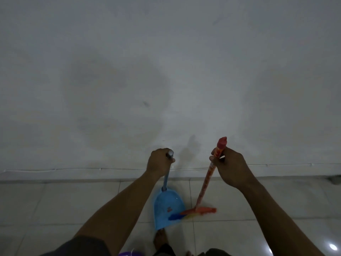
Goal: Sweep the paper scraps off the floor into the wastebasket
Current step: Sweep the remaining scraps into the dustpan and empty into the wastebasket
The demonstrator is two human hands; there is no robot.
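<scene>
1. Two hands at work: our left hand (158, 163) curls tight round the handle of the blue dustpan (166, 206), whose pan rests on the tiled floor (55, 200) near the wall (166, 71)
2. The coloured bristles of the broom (198, 211) lie at the pan's mouth
3. Our right hand (230, 167) grips the orange broom handle near its top

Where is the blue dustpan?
In the head view, the blue dustpan sits low, near centre, on the tiled floor, its handle gripped by the left hand, bristles of the broom at its right edge.
</scene>
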